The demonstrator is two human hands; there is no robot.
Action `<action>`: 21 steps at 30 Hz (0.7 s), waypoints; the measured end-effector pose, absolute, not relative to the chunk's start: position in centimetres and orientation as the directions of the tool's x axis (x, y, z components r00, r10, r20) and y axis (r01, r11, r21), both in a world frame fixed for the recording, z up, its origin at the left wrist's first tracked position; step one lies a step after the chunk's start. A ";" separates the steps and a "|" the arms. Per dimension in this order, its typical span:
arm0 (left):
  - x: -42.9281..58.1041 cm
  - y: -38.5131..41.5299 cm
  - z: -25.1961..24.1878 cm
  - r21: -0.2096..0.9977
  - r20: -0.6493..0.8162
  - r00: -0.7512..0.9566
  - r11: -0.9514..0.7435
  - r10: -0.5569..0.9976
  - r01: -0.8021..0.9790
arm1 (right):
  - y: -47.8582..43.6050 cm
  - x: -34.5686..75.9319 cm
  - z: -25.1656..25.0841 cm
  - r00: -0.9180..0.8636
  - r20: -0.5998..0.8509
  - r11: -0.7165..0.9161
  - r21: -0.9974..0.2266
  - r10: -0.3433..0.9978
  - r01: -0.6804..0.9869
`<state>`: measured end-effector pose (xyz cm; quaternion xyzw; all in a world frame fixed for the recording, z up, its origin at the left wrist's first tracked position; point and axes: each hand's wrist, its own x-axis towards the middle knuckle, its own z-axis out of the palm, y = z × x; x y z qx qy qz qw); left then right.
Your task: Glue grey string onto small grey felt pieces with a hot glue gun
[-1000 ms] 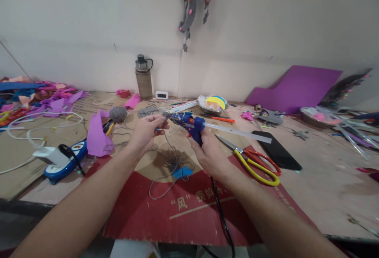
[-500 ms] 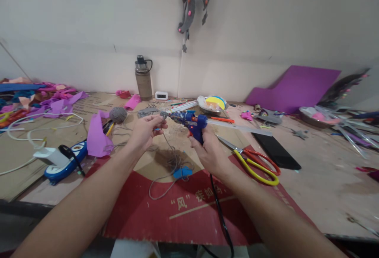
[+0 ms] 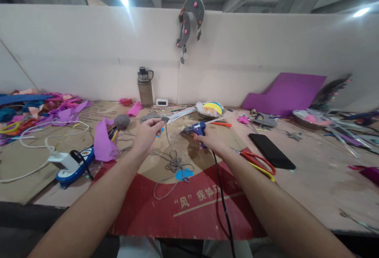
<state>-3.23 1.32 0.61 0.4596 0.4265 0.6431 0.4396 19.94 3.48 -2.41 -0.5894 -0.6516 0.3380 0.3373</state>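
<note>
Between the fingertips of my left hand is a small grey felt piece, its exact shape partly covered. Grey yarn hangs from it to a loose tangle on the cardboard, beside a blue scrap. My right hand is wrapped round a blue hot glue gun, its nozzle pointing left and low over the cardboard. From its handle a black cord runs down past the table edge. The nozzle is apart from the felt piece.
Scissors lie partly under my right forearm, near a black phone. To the left are a blue power strip, purple felt and a yarn ball. A bottle stands at the back.
The glue gun has moved down, away from the felt piece, its nozzle no longer against it. My left hand still pinches the piece. The head view has tilted upward.
</note>
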 end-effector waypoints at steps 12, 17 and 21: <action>-2.0 0.3 0.5 0.953 0.283 -0.149 -0.295 0.947 -0.065 | 0.3 12.5 1.3 -0.202 0.308 0.330 -0.940 0.930 0.087; -1.9 0.1 0.4 0.955 0.290 -0.133 -0.296 0.948 -0.027 | 0.7 10.8 0.4 -0.219 0.212 0.186 -0.973 0.952 -0.136; -1.8 0.3 0.2 0.958 0.278 -0.129 -0.284 0.952 -0.033 | 0.6 11.5 0.3 -0.220 0.186 0.143 -0.970 0.958 -0.197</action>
